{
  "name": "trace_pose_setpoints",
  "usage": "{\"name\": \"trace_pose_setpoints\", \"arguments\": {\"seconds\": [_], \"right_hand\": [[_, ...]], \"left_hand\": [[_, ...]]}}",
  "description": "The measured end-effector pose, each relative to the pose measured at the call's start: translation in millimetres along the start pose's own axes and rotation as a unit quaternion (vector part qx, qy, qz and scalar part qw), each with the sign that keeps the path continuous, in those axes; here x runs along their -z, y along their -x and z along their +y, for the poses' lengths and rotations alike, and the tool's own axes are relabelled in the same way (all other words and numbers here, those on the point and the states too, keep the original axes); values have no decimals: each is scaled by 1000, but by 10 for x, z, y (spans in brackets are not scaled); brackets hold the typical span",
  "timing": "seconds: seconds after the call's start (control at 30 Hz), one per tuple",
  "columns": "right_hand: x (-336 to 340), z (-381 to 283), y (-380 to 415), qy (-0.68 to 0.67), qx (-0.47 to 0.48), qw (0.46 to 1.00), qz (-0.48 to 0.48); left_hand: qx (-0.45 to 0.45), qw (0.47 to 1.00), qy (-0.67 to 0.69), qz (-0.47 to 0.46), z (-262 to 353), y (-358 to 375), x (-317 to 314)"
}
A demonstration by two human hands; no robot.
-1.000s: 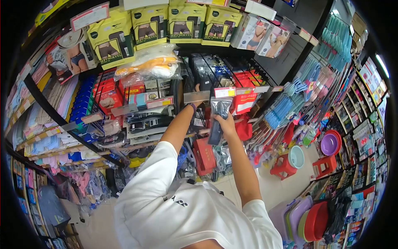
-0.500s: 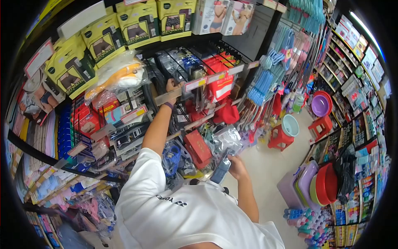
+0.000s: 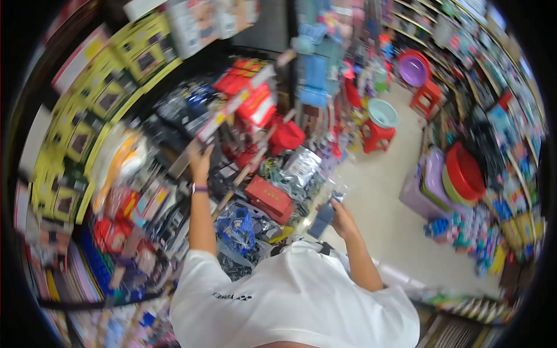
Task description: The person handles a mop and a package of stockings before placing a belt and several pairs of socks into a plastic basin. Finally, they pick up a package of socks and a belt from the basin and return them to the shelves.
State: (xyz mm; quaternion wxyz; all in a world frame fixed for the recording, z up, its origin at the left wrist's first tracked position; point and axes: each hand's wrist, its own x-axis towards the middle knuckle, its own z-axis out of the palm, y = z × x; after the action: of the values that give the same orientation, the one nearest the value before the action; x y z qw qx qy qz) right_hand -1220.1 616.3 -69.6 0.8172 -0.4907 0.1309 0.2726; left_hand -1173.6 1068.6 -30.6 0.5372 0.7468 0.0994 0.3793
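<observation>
My left hand (image 3: 200,162) is raised at the shelf rack, beside a clear label holder (image 3: 181,165) and just below dark plastic-wrapped packets (image 3: 177,119). Blur hides what its fingers touch. In my right hand (image 3: 343,219), low in front of my body, is a dark blue-grey packet (image 3: 321,220) with a clear plastic top. Between the two hands sit a red box (image 3: 269,198) and a blue item in clear wrap (image 3: 236,228). Red packets (image 3: 252,95) hang on the rack to the right of my left hand.
Yellow boxes (image 3: 107,93) line the upper shelf at left. Pale blue goods (image 3: 314,81) hang at top centre. On the floor at right are a red stool (image 3: 377,137) bearing a light blue basin (image 3: 382,113), red basins (image 3: 466,173) and a purple tub (image 3: 434,168).
The whole view has turned and blurred, with the shelves shifted left. My left hand has come down a little from the dark packets. My right hand still holds the blue-grey packet.
</observation>
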Motion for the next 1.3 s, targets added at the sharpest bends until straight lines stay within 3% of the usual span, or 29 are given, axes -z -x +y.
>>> {"name": "trace_pose_setpoints", "arguments": {"seconds": [0.1,0.13,0.23,0.43,0.53,0.6,0.67,0.73,0.9,1.0,1.3], "right_hand": [[31,14,33,-52,-3,999,6],[62,33,39,-65,4,998,27],[131,132,52,-149,-36,987,-38],[407,358,126,-123,-9,992,-10],[422,404,193,-118,12,993,19],[452,419,247,-81,55,991,89],[496,358,305,-70,43,991,107],[612,343,229,-72,16,993,94],[910,33,-116,-36,67,988,136],[1190,-302,-326,-46,124,976,173],[2550,-1401,-539,-7,114,962,248]], "left_hand": [[81,992,99,-9,165,181,-90],[82,992,93,4,274,210,-122],[73,992,103,-25,257,171,-105],[58,993,33,-101,378,400,-112],[127,983,120,-64,434,787,-302],[188,954,218,-87,346,1111,-452],[282,926,232,-98,260,1492,-668],[417,853,293,-108,144,1851,-940],[533,729,365,-227,369,2191,-1879],[535,727,334,-272,460,2209,-2493],[502,728,297,-360,829,2073,-4476]]}}
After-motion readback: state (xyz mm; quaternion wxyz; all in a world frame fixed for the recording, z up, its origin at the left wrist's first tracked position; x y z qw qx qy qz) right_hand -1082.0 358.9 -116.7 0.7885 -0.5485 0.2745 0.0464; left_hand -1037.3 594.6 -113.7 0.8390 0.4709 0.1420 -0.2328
